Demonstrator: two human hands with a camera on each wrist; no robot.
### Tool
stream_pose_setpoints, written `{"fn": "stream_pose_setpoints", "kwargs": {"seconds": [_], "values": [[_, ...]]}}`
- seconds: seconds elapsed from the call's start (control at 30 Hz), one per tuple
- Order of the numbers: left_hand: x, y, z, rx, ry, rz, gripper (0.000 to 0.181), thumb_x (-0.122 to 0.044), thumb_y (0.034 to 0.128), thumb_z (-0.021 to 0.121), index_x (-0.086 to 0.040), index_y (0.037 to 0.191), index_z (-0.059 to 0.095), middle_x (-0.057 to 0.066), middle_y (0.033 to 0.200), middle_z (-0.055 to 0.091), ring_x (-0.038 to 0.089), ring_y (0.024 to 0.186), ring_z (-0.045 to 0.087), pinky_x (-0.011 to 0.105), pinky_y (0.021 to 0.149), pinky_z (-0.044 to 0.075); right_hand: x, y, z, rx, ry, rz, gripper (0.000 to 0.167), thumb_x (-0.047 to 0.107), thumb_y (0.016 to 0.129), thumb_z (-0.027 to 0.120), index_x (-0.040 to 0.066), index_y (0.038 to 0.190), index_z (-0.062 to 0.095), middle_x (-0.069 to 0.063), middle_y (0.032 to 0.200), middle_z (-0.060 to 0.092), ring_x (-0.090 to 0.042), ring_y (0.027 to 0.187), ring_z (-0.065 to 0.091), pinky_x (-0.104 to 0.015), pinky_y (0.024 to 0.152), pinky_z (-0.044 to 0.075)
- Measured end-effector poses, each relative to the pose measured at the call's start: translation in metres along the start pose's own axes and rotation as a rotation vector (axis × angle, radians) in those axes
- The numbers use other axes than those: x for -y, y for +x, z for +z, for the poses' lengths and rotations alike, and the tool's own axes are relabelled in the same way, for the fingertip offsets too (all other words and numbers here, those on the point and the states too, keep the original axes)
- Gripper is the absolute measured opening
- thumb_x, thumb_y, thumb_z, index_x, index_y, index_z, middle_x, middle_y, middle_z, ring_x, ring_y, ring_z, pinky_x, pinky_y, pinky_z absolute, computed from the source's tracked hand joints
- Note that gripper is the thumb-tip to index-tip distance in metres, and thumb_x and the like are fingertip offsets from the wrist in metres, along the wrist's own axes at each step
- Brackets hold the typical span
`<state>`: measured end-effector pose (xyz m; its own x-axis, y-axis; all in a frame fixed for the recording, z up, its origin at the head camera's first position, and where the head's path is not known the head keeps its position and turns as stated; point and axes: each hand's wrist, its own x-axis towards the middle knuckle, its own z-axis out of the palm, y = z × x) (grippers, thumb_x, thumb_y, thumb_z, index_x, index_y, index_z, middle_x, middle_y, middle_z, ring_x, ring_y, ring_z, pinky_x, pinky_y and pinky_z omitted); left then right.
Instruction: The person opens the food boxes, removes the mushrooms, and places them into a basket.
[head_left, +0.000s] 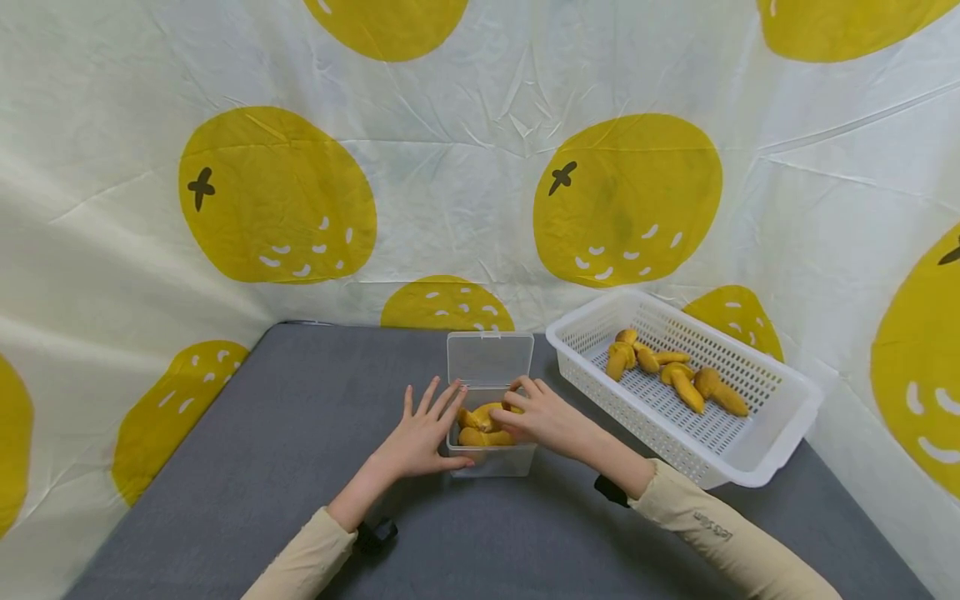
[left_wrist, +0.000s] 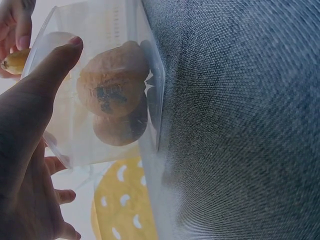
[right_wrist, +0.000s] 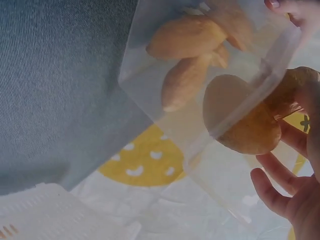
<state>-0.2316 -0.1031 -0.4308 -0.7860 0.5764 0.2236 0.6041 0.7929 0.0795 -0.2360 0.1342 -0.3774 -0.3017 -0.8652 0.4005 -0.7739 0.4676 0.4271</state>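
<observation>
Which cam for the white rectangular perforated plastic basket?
Head: shows the white rectangular perforated plastic basket's full rim and the yellow-brown mushrooms inside. Right wrist catches just part, lower left; left wrist shows none.

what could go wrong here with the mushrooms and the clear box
The mushroom in the right hand could snag or slip, since it is right at the rim of the clear box. The box might shift if bumped, as the left hand is spread beside it, not wrapped around it. The raised lid might later not close if the mushrooms inside pile too high.
</observation>
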Motion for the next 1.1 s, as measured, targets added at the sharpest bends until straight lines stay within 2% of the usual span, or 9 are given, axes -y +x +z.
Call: {"fn": "stream_pose_setpoints", "kwargs": {"seconds": [0.2, 0.4, 0.87, 0.93, 1.03, 1.1], "values": [[0.000, 0.001, -0.001, 0.002, 0.009, -0.001, 0.103, -0.069, 0.0698, 0.054, -0.013, 0.145, 0.011, 0.007, 0.151, 0.012, 0.037, 0.137, 0.008, 0.068, 0.098, 0.011, -0.006, 0.000, -0.009, -0.036, -0.001, -0.009, 0.032, 0.027, 0.073, 0.072, 0.028, 0.100, 0.055, 0.002, 0.088, 0.055, -0.021, 0.087, 0.051, -0.031, 0.069, 0.042], [0.000, 0.001, -0.001, -0.007, 0.034, 0.003, 0.103, -0.070, 0.0696, 0.054, -0.012, 0.145, 0.013, 0.008, 0.151, 0.013, 0.037, 0.137, 0.009, 0.068, 0.098, 0.014, -0.011, -0.003, -0.020, -0.010, 0.010, 0.004, 0.042, 0.025, 0.070, 0.076, 0.031, 0.105, 0.054, 0.000, 0.092, 0.054, -0.021, 0.089, 0.048, -0.032, 0.068, 0.040], [-0.001, 0.001, 0.000, -0.003, 0.038, 0.008, 0.103, -0.070, 0.0704, 0.053, -0.012, 0.145, 0.011, 0.008, 0.151, 0.012, 0.036, 0.137, 0.009, 0.067, 0.099, 0.013, -0.028, -0.023, -0.036, -0.006, 0.019, 0.054, 0.049, 0.023, 0.067, 0.078, 0.032, 0.110, 0.057, 0.001, 0.092, 0.051, -0.020, 0.088, 0.044, -0.035, 0.071, 0.038], [-0.001, 0.001, 0.000, -0.003, 0.044, 0.007, 0.102, -0.070, 0.0709, 0.052, -0.013, 0.145, 0.011, 0.007, 0.151, 0.011, 0.037, 0.137, 0.008, 0.067, 0.099, 0.013, -0.031, -0.027, -0.038, -0.010, 0.009, 0.052, 0.041, 0.024, 0.074, 0.072, 0.032, 0.111, 0.056, 0.001, 0.092, 0.050, -0.020, 0.088, 0.044, -0.035, 0.070, 0.038], [0.000, 0.000, 0.001, -0.025, 0.023, 0.017, 0.101, -0.070, 0.0716, 0.051, -0.013, 0.145, 0.011, 0.007, 0.151, 0.011, 0.037, 0.137, 0.007, 0.068, 0.098, 0.013, -0.037, -0.034, -0.038, -0.035, 0.012, 0.044, 0.022, 0.027, 0.090, 0.051, 0.031, 0.111, 0.057, -0.001, 0.091, 0.049, -0.021, 0.086, 0.043, -0.035, 0.069, 0.037], [0.001, -0.002, 0.003, -0.054, -0.014, 0.031, 0.100, -0.072, 0.0726, 0.047, -0.014, 0.145, 0.010, 0.006, 0.151, 0.010, 0.036, 0.138, 0.006, 0.068, 0.098, 0.012, -0.041, -0.038, -0.039, -0.054, 0.006, 0.044, 0.029, 0.029, 0.096, 0.033, 0.030, 0.110, 0.058, -0.002, 0.090, 0.049, -0.022, 0.084, 0.043, -0.034, 0.068, 0.036]]}}
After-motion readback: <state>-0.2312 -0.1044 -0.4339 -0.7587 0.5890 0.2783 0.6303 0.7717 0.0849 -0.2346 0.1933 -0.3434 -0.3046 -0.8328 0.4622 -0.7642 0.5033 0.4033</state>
